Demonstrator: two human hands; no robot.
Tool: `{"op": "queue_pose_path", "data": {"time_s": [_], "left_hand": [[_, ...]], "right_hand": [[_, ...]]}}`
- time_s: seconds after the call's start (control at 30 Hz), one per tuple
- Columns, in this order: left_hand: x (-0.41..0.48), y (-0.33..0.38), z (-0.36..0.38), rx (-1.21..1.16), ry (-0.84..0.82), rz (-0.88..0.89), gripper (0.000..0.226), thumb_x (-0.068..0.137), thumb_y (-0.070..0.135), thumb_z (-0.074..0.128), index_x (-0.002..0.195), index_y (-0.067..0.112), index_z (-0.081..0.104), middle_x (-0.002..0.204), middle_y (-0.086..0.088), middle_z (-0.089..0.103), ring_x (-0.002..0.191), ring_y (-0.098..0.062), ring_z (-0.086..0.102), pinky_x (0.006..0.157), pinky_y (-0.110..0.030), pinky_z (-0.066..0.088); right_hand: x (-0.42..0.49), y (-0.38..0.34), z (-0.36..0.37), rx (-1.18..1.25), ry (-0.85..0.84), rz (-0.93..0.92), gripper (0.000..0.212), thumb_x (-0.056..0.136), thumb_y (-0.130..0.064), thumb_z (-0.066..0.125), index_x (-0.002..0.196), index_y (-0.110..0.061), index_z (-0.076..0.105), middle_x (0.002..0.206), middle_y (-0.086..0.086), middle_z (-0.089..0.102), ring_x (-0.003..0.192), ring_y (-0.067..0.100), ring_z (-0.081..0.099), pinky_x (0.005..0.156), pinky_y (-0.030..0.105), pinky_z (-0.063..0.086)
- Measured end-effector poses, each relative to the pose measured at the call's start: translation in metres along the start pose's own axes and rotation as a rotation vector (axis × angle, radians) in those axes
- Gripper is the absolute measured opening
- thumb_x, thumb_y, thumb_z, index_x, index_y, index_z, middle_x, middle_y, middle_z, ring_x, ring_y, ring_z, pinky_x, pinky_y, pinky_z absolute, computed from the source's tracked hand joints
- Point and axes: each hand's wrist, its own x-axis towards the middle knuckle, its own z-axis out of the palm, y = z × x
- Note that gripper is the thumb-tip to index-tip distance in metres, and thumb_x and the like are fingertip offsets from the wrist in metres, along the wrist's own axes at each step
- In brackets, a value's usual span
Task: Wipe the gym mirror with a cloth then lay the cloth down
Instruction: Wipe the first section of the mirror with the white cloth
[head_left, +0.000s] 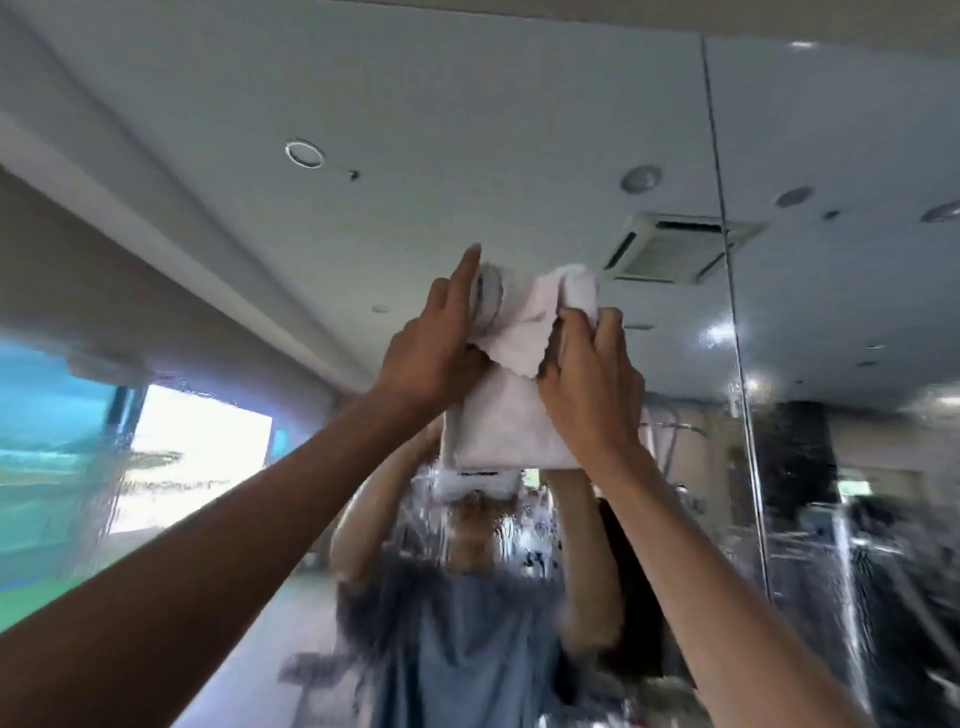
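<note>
- One white cloth (511, 421), folded into a thick pad, is being held high up against the mirror (467, 104), above the person's own blurred reflection (457, 639).
- Two bare hands are reaching up to it, one on each side.
- The right hand (592, 384) is clenching the cloth's upper right part, its fingers (608, 327) curling over a bunched fold.
- The left hand (431, 353) is lying released along the cloth's left edge, its fingers stretching straight upward and touching the fabric; its thumb is hiding behind the cloth, so I cannot tell whether it is pinching.
- The mirror is showing as two panels, meeting at one vertical seam (727, 260) to the right of the hands.
- Water streaks are running down the lower glass on both panels.
- The glass is reflecting one square ceiling vent (675, 249) just right of the cloth's top, and several round recessed lights.
</note>
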Motion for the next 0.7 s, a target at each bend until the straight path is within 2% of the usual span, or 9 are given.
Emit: {"op": "queue_pose_path", "data": {"time_s": [0.07,0.13,0.2,0.3,0.4,0.43,0.5,0.6,0.7], "left_hand": [[0.008,-0.007,0.002,0.055,-0.001,-0.008,0.088,0.090,0.014,0.057,0.161,0.027,0.005,0.155,-0.008,0.034,0.118,-0.043,0.056,0.084,-0.047,0.048],[0.009,-0.012,0.004,0.060,0.040,0.031,0.077,0.094,0.018,0.054,0.159,0.023,0.014,0.152,-0.008,0.041,0.115,-0.042,0.058,0.078,-0.041,0.043],[0.009,-0.018,0.005,0.033,0.090,0.031,0.064,0.097,0.022,0.053,0.154,0.019,0.026,0.145,-0.010,0.051,0.116,-0.040,0.057,0.079,-0.040,0.037],[0.018,-0.024,0.005,0.119,0.098,-0.064,0.049,0.098,0.026,0.050,0.144,0.015,0.036,0.135,-0.010,0.057,0.121,-0.035,0.054,0.091,-0.040,0.032],[0.020,-0.023,0.009,0.108,0.129,-0.125,0.043,0.099,0.032,0.049,0.138,0.015,0.043,0.129,-0.009,0.058,0.119,-0.032,0.052,0.093,-0.039,0.028],[0.020,-0.023,0.010,0.074,0.141,-0.144,0.041,0.100,0.034,0.048,0.136,0.016,0.045,0.128,-0.009,0.058,0.119,-0.031,0.051,0.092,-0.039,0.027],[0.020,-0.025,0.013,0.036,0.148,-0.141,0.042,0.101,0.040,0.043,0.136,0.017,0.047,0.128,-0.009,0.057,0.120,-0.030,0.049,0.093,-0.039,0.026],[0.010,-0.038,0.015,0.090,0.166,-0.057,0.062,0.090,0.051,0.030,0.135,0.014,0.051,0.122,-0.012,0.056,0.115,-0.033,0.049,0.090,-0.041,0.028],[-0.014,-0.059,0.014,0.199,0.209,0.045,0.063,0.090,0.050,0.033,0.136,0.011,0.052,0.127,-0.015,0.056,0.118,-0.034,0.050,0.092,-0.041,0.026]], "right_hand": [[0.007,-0.001,0.010,-0.108,0.052,-0.022,0.042,0.092,-0.027,0.058,0.129,-0.010,0.055,0.118,0.020,0.050,0.108,0.040,0.051,0.074,0.048,0.050],[0.011,0.003,0.023,-0.306,0.223,-0.087,0.031,0.093,-0.026,0.057,0.118,-0.009,0.060,0.116,0.023,0.055,0.101,0.039,0.052,0.077,0.046,0.043],[0.011,0.006,0.029,-0.518,0.365,-0.173,0.020,0.094,-0.024,0.057,0.109,-0.011,0.062,0.119,0.019,0.057,0.104,0.035,0.047,0.082,0.044,0.034],[0.014,-0.006,0.029,-0.674,0.337,-0.315,0.024,0.086,-0.010,0.051,0.106,-0.009,0.063,0.107,0.012,0.059,0.095,0.028,0.045,0.081,0.038,0.030],[0.021,-0.020,0.032,-0.550,0.254,-0.268,0.039,0.073,-0.008,0.066,0.111,-0.006,0.062,0.099,0.013,0.061,0.087,0.030,0.056,0.078,0.036,0.036],[0.021,-0.023,0.034,-0.419,0.221,-0.215,0.049,0.071,-0.008,0.069,0.119,-0.004,0.060,0.102,0.016,0.061,0.090,0.034,0.057,0.080,0.039,0.041],[0.015,-0.029,0.038,-0.213,0.141,-0.140,0.060,0.081,-0.020,0.058,0.139,-0.004,0.049,0.120,0.024,0.058,0.107,0.040,0.055,0.091,0.047,0.044],[-0.003,-0.035,0.047,-0.263,-0.010,-0.148,0.069,0.091,-0.048,0.029,0.152,-0.017,0.035,0.150,0.034,0.035,0.140,0.048,0.033,0.114,0.060,0.027],[-0.008,-0.033,0.049,-0.312,-0.100,-0.160,0.076,0.090,-0.071,0.016,0.156,-0.035,0.022,0.161,0.028,0.012,0.150,0.045,0.011,0.117,0.065,0.011]]}}
